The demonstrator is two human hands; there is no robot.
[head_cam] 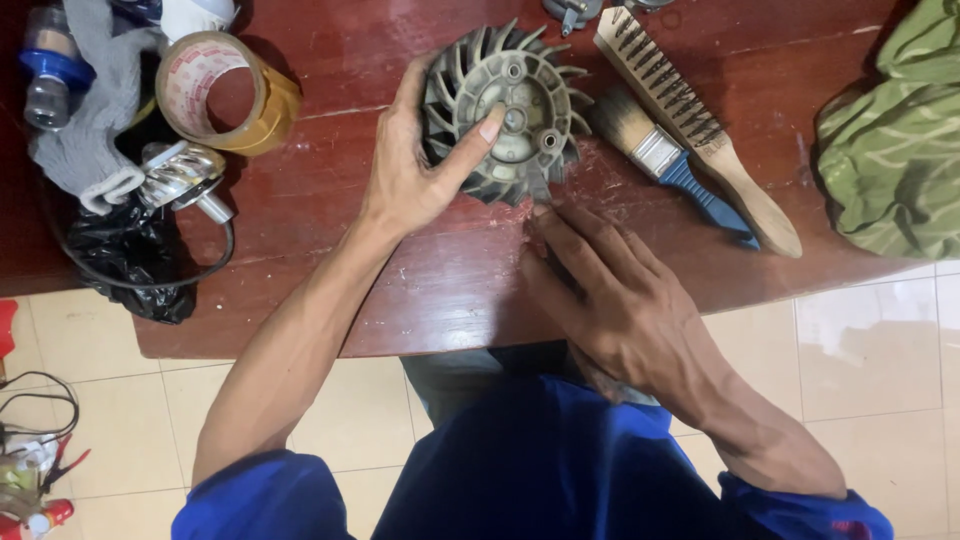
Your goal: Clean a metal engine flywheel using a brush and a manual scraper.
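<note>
Upper left: I note a tape roll (222,92) and a grey glove (92,110) on the red table (420,290). Centre top: my left hand (415,170) clasps the finned metal fan wheel (505,110), thumb pressed on its hub. Below it, my right hand (615,300) lies open, fingertips on the tabletop. Right: a paintbrush (665,160) beside a wire brush (690,120), then green cloth (890,140).

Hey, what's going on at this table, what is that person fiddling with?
A person in blue sleeves is working at a dark red wooden table. Their left hand grips a round grey finned fan wheel, thumb pressed on its hub. Their right hand rests on the table just below the wheel, fingertips near its lower edge. Beside the wheel lie a blue-handled paintbrush and a wire brush with a wooden handle. A roll of tape and a grey glove sit to the left.
</note>
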